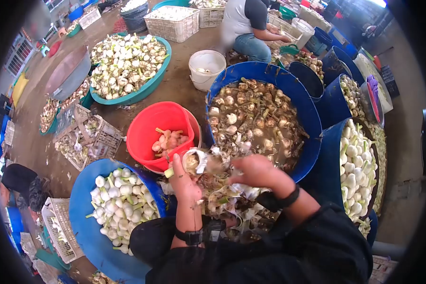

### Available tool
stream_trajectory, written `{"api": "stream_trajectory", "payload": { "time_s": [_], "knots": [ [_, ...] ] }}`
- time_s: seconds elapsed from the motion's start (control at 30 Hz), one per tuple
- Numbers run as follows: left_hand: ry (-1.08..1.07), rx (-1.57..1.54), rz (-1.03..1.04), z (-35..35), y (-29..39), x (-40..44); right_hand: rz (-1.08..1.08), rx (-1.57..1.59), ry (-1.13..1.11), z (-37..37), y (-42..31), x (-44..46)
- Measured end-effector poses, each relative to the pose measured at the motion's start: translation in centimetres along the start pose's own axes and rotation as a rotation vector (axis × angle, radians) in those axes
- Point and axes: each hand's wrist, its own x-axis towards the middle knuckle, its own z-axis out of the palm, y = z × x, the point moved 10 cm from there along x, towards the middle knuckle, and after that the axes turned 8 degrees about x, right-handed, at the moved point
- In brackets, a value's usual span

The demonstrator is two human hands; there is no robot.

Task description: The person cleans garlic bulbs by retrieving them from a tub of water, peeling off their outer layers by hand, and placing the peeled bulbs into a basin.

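Note:
My left hand (184, 182) is closed around a garlic bulb (192, 162) with loose white skin flaring at its side and a pale cut stem poking out to the left. My right hand (260, 171) is just right of the bulb, its fingers curled and slightly blurred; whatever they may pinch is hidden. Beneath both hands lies a heap of garlic peelings (225, 201). Behind the left hand, a red bucket (142, 118) holds several pinkish pieces (168, 142). Unpeeled muddy garlic bulbs (251, 118) sit in brown water inside a blue tub (312, 128).
Clean white bulbs fill a blue basin (83, 208) on the left and a tilted blue barrel (324, 156) on the right. Farther off are a teal basin (163, 71) of garlic, a white bucket (201, 80), crates (109, 137) and a seated person (251, 28).

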Motion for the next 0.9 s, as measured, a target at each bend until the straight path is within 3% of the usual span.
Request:
{"api": "stream_trajectory", "payload": {
  "time_s": [0.03, 0.1, 0.13, 0.2, 0.23, 0.27, 0.33, 0.37, 0.4, 0.47, 0.53, 0.6, 0.67, 0.77, 0.8, 0.87, 0.9],
  "knots": [
    [0.011, 0.153, 0.126, 0.1, 1.4, -0.4, 0.007, -0.001, 0.0, 0.4, -0.3, 0.6],
    [0.023, 0.328, 0.338, 0.0, 2.9, -0.5, -0.107, 0.678, 0.238, -0.9, -0.4, 1.7],
    [0.027, 0.326, 0.331, -0.1, 2.6, -0.4, -0.102, 0.677, 0.231, -0.2, -0.7, 2.7],
    [0.007, 0.672, 0.442, 0.8, 3.1, -0.8, -0.357, 0.912, 0.511, -2.6, -1.7, 2.7],
    [0.024, 0.688, 0.456, 0.9, 3.0, -1.0, -0.295, 1.023, 0.382, -1.3, -1.5, 3.3],
    [0.023, 0.691, 0.455, 0.9, 2.8, -0.8, -0.293, 1.026, 0.384, -1.3, -1.4, 2.9],
    [0.068, 0.208, 0.108, -1.4, -0.5, 0.8, -0.841, 0.304, 0.558, -2.3, -6.8, -2.0],
    [0.093, 0.19, -0.023, -2.2, -1.7, 1.3, -0.789, 0.347, 0.428, -0.1, -6.3, -1.6],
    [0.104, 0.189, -0.023, -3.2, -1.3, 1.6, -0.793, 0.353, 0.42, 0.7, -5.4, -2.0],
    [-0.048, 0.044, -0.271, -2.8, -3.2, 1.5, -0.45, -0.077, 0.246, 4.5, -1.9, -0.4],
    [0.045, 0.056, -0.279, -2.5, -3.3, 1.3, -0.314, -0.071, 0.309, 3.6, -0.4, 0.4],
    [0.078, 0.158, -0.161, -2.2, -2.2, 0.9, -0.173, -0.058, 0.368, 2.4, 0.2, 1.1],
    [0.097, 0.213, -0.069, -1.4, -1.5, -0.2, -0.219, 0.398, 0.527, -1.7, -3.0, 0.8],
    [0.132, 0.528, 0.499, -1.0, 2.3, -0.7, -0.102, 0.509, 0.532, -2.5, -4.5, 2.1],
    [0.126, 0.535, 0.498, -1.3, 1.9, -0.2, -0.098, 0.514, 0.538, -2.4, -4.3, 2.2],
    [0.185, 0.72, 0.847, -0.1, 4.9, -2.2, -0.099, 0.609, 0.552, -1.7, -3.4, 2.6],
    [0.185, 0.722, 0.844, -0.1, 5.0, -2.5, -0.046, 0.616, 0.494, -0.9, -2.7, 2.7]
  ]
}}
